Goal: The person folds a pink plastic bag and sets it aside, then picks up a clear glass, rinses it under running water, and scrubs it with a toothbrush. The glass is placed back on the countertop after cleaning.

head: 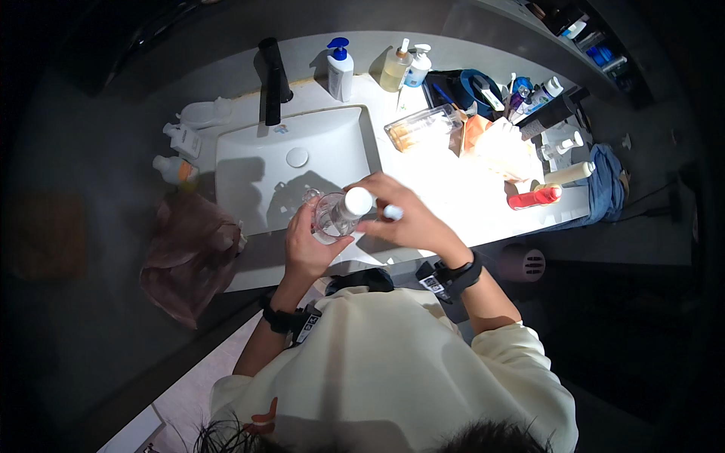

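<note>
Over the front of the white sink basin [249, 195], my left hand [306, 249] is wrapped around a clear cup [324, 218]. A clear bottle with a white cap [358, 203] stands upright in or directly against the cup; which one is unclear. My right hand [410, 223] is just right of the bottle, its thumb and index finger curled towards the cap. A small pale object [392, 212], blurred, shows between its fingers and seems held there. Whether the fingertips touch the bottle is hidden.
A black faucet [273, 85] stands behind the basin. Pump bottles, including a blue-topped one [340, 76], line the back. On the right counter lie a clear plastic container [422, 127], orange-white packaging [493, 144] and a red tube [532, 198]. A pinkish plastic bag [190, 260] hangs at the left.
</note>
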{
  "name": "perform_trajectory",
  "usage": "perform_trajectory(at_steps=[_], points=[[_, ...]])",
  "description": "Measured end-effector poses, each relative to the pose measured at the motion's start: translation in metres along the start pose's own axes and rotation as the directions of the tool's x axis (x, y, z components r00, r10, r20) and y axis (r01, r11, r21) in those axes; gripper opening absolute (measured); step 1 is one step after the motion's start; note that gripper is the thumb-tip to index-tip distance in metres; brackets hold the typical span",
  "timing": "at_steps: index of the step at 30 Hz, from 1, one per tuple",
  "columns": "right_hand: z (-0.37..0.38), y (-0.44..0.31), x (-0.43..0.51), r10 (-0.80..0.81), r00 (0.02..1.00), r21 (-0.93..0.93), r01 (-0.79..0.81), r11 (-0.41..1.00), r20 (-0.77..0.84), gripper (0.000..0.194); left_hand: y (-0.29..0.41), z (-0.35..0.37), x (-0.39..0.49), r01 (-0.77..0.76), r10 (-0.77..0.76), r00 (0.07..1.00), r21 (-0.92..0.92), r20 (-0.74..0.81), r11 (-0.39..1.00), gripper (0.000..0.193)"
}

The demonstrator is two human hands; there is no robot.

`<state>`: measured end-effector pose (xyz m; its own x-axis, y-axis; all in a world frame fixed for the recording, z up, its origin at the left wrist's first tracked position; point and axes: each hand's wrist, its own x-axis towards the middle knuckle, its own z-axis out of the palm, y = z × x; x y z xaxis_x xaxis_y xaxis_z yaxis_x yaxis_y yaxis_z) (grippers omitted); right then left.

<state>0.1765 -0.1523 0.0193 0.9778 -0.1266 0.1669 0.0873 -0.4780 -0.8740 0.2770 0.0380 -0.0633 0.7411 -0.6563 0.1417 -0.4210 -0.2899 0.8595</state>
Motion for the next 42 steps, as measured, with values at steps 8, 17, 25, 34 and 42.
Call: perform_trajectory(at_steps=[8,17,25,34,42], points=[[-0.078,-0.019,-0.016,0.143,0.915,0.538,0.09,0.838,-0.376,0.033,0.005,0.013,-0.003,0.098,-0.098,0.995,-0.042,-0.014,0.994,0.087],[-0.057,-0.046,-0.021,0.03,0.957,0.202,0.029,0.979,-0.287,0.047,0.004,0.018,-0.007,0.12,-0.122,0.992,0.101,0.017,0.988,0.089],[0.013,-0.037,-0.009,0.027,0.997,-0.178,-0.04,0.983,-0.076,0.025,0.003,0.022,-0.009,0.104,-0.106,0.994,0.057,0.022,0.993,0.08],[0.012,-0.037,-0.012,0.247,0.969,0.007,-0.247,0.969,0.005,0.029,-0.005,0.022,-0.01,0.111,-0.112,0.994,0.062,0.014,0.992,0.082],[-0.046,-0.068,-0.028,0.174,0.982,0.257,-0.151,0.955,-0.069,0.042,-0.007,0.027,0.017,0.085,-0.082,0.996,-0.089,0.04,0.992,0.082]])
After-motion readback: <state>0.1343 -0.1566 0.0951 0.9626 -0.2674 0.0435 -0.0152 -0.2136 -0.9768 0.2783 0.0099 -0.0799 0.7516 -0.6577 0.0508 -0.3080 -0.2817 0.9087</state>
